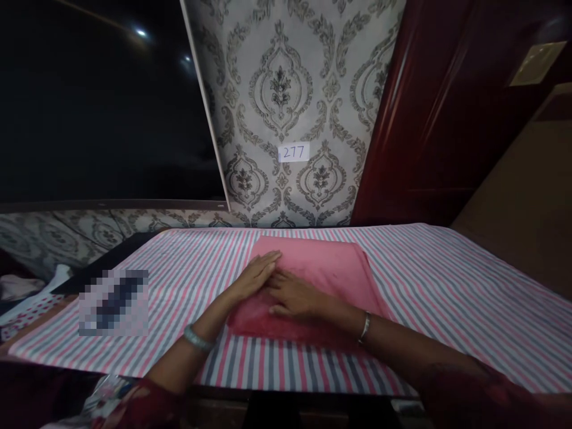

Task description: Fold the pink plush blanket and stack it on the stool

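A pink, flat, folded piece (330,256) lies on the striped cloth in front of me; whether it is fabric or thin plastic I cannot tell. Its near part looks darker red and slightly wrinkled. My left hand (257,275) rests flat on its left side, fingers stretched out toward the far right. Pressed flat on the middle of the piece is my right hand (297,296), its fingers extended and pointing left. The right fingertips meet or pass under the edge of the left hand, so they are partly hidden. Neither hand grips anything.
A pink, grey and white striped cloth (447,286) covers the table. Left on it is a pixelated dark patch (117,301). Behind stand a large black screen (102,107), a patterned wall with a "277" label (294,152), and a dark red door (429,107). A brown panel (531,208) borders the right.
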Tool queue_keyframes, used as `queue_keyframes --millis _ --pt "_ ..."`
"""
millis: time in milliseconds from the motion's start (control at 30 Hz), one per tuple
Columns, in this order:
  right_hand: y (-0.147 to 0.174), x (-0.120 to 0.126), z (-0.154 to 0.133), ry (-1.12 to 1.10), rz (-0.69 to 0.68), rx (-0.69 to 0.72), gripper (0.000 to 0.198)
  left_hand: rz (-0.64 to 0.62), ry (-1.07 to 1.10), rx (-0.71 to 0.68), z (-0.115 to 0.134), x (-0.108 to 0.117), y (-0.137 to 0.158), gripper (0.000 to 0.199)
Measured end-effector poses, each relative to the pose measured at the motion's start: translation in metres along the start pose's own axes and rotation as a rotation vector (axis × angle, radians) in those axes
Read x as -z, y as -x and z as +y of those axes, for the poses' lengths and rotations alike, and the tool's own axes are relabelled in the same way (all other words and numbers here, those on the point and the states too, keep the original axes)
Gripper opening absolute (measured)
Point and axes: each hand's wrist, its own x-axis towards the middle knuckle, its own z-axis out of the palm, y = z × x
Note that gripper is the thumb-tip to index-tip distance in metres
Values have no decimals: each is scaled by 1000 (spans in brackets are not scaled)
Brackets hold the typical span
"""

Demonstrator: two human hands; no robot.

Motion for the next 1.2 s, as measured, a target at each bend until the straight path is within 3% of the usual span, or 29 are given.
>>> queue_keyframes --millis 133,233,400,567,700,833,967,1100,1200 --pt "0 -24 3 -39 -10 41 62 -200 -197 19 -25 -13 -51 54" --pt "5 -29 7 -64 -45 13 63 -200 -302 50 -55 -21 -81 59" --pt "4 -26 10 -83 -60 2 63 -168 -204 145 -106 -26 -114 62" --pt "3 -26 11 -99 -39 -2 63 -150 -200 198 -126 -33 -124 64" --pt "4 -28 12 -95 -11 10 61 -173 -243 241 -109 -24 -123 64" --pt "4 -25 10 -91 21 24 59 -135 -348 257 -71 -1 -116 54" --pt "10 -9 19 -65 133 -97 37 -36 -500 164 -21 9 -78 41" --pt "18 13 49 51 231 -374 35 -35 -491 31 28 -22 -17 38" --pt "25 25 80 147 83 -452 49 -30 -474 -138 47 -58 15 56"
